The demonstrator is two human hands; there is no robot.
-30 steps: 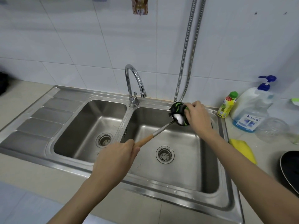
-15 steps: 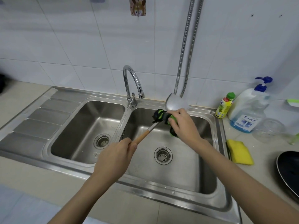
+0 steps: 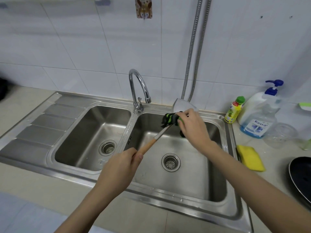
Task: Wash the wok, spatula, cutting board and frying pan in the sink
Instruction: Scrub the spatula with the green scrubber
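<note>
My left hand [image 3: 120, 163] grips the wooden handle of a steel spatula [image 3: 160, 133], which slants up and to the right over the right basin of the double sink [image 3: 225, 195]. The spatula's shiny blade [image 3: 182, 105] pokes out above the back rim. My right hand [image 3: 193, 127] holds a green and black scrubbing cloth [image 3: 170, 118] wrapped around the metal neck just below the blade. A black frying pan [image 3: 303, 179] lies on the counter at the right edge, partly cut off. The wok and cutting board are out of view.
The chrome tap [image 3: 139, 88] stands between the basins with no water running. On the right counter sit a yellow sponge [image 3: 250, 157], a small green-capped bottle [image 3: 234, 110], a pump soap bottle [image 3: 260, 111] and a clear glass jar [image 3: 280, 135]. A metal hose [image 3: 193, 52] hangs on the wall.
My right hand slid the cloth down from the blade onto the spatula's neck, uncovering the blade. The spatula now points slightly higher, and the view shifted a little.
</note>
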